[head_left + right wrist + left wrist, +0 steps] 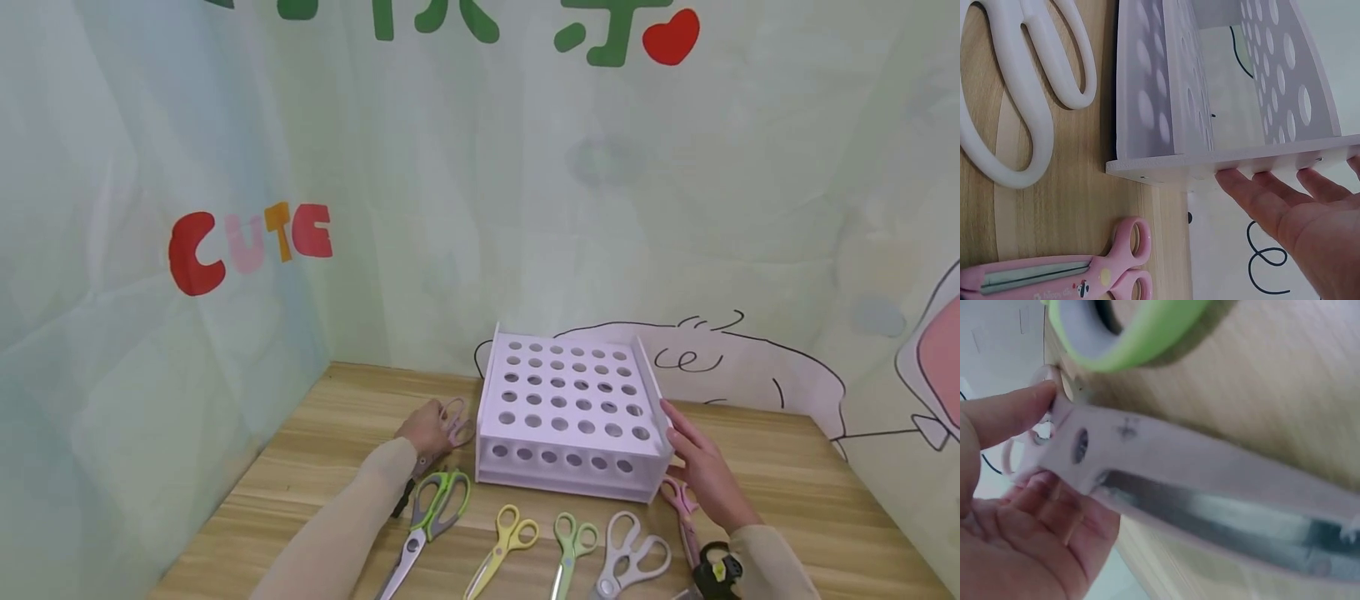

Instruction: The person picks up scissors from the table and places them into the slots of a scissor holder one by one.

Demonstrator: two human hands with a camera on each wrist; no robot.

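My left hand [426, 429] pinches a pair of pale pink scissors [1104, 440] near the handles, thumb on one side and fingers beneath, as the left wrist view shows. These scissors lie left of a white rack [558, 400] pierced with rows of round holes. Against the rack's right side panel [1229, 164] rest the straight fingertips of my right hand [708, 471]. Pink scissors [1104, 272] with a printed blade cover lie below that hand. Closest to my left hand on the table are green-and-grey scissors [431, 521].
In front of the rack lie yellow scissors [504, 542], light green scissors [572, 546] and white scissors [628, 558]. A printed cloth [600, 208] hangs behind the wooden table [300, 442] and along its sides.
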